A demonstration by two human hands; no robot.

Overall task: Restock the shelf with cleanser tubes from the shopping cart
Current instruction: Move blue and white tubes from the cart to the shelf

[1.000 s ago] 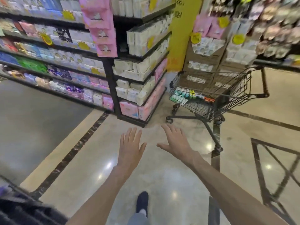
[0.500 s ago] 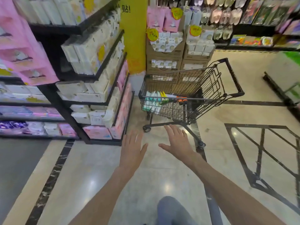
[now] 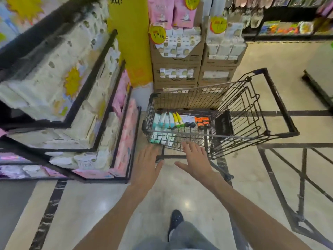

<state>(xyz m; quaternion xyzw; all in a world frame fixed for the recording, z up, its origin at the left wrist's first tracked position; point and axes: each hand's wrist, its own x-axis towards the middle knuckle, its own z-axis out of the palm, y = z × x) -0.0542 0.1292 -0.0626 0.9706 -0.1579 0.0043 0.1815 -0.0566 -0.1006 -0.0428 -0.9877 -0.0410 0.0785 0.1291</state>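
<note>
- Near the centre of the frame stands the shopping cart [image 3: 212, 136], a black wire basket with its handle toward the right side of the picture.
- At the lower left of the cart's basket lie the cleanser tubes [image 3: 164, 121], pale teal and white, packed side by side; some show through the wire of the near wall.
- Just right of them in the basket lie two yellow-green tubes [image 3: 177, 120], then a pair of dark round caps [image 3: 190, 124], then a small cluster of orange items [image 3: 202, 122].
- Below the cart's near wall, the left hand [image 3: 146, 166] is stretched forward with straight fingers, released and holding nothing; its fingertips reach the lower left corner of the basket, though contact cannot be told.
- Beside it, the right hand [image 3: 196, 160] is also spread flat and released, thumb out to the left, fingers overlapping the cart's near wire wall in the picture; whether it touches the wire cannot be told.
- Filling the left of the frame is the shelf [image 3: 100, 73], black-framed tiers stacked with pale and pink packages, blurred.
- Behind the cart at the upper centre stand cardboard display boxes [image 3: 177, 60] with small white packs and yellow price tags, next to a yellow pillar [image 3: 131, 42].
- At the bottom centre, a dark shoe [image 3: 175, 221] and a grey trouser leg rest on the glossy tiled floor [image 3: 180, 195].
</note>
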